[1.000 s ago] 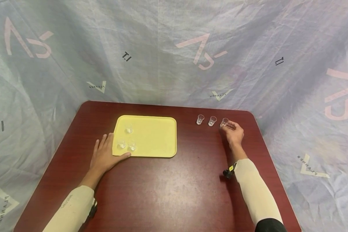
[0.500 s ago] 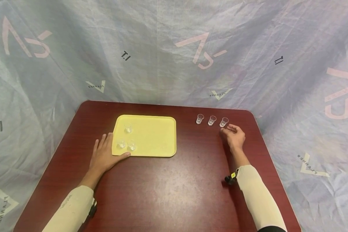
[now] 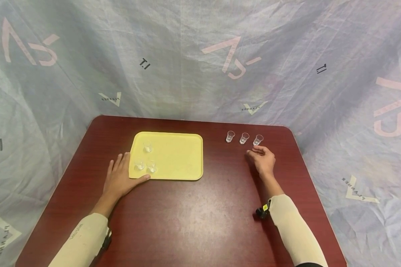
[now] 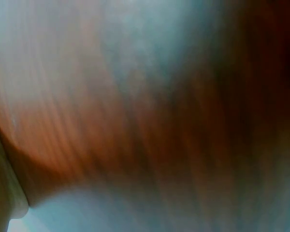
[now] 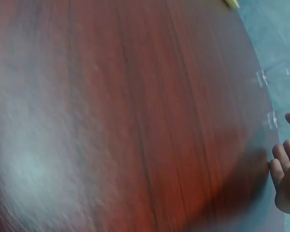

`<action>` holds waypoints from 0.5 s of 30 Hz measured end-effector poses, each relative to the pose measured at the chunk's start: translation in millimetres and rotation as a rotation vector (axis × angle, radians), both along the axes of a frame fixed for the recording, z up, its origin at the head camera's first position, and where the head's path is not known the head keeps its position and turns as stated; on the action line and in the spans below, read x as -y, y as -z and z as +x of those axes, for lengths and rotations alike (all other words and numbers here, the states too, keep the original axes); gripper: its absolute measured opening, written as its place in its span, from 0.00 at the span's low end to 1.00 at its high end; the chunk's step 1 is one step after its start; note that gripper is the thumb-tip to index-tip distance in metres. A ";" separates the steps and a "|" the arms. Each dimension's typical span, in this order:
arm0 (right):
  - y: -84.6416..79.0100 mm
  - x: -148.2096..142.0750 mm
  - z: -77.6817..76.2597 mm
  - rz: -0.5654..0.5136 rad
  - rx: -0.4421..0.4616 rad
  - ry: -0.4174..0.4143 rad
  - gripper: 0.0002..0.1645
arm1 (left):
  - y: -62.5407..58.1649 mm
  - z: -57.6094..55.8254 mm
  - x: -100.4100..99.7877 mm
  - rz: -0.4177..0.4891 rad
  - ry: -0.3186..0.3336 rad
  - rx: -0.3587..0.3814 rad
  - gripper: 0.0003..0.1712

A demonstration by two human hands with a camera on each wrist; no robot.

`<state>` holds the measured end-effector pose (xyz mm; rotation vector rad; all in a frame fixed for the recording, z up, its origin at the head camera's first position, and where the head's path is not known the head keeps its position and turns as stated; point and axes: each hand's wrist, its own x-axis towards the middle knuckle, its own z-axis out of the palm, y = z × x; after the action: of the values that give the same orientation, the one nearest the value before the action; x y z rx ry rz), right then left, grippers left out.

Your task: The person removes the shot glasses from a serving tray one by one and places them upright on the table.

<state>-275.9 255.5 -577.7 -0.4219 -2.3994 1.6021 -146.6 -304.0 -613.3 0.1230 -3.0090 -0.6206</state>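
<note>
My left hand lies flat with straight fingers at the left side of a yellow tray, its thumb along the tray's near edge. Three small clear cups stand on the tray's left part: a far one and two near ones, left and right. Right of the tray, a row holds a left cup, a middle cup and a right cup. Just in front of the right cup is my right hand, fingers loosely bent and holding nothing.
Everything stands on a dark red wooden table. A grey printed cloth hangs behind and at both sides of it. Black wrist cameras are strapped to both arms. The left wrist view is mostly blurred tabletop.
My right hand has let go of the right cup and drawn back toward me, then a little left. The cup stays at the row's end. My left hand has not moved.
</note>
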 end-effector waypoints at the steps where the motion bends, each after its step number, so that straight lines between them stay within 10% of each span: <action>1: 0.0 2.3 0.3 -0.008 -0.005 -0.010 0.28 | 0.0 -0.1 -0.1 0.000 0.000 0.000 0.82; 15: -8.2 41.9 4.3 -0.050 -0.024 -0.137 0.27 | -1.4 -0.1 0.1 0.005 0.003 0.001 0.83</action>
<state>-271.6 213.6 -569.5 -0.2506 -2.4219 1.7167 -146.7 -304.1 -612.0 0.1196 -3.0091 -0.6289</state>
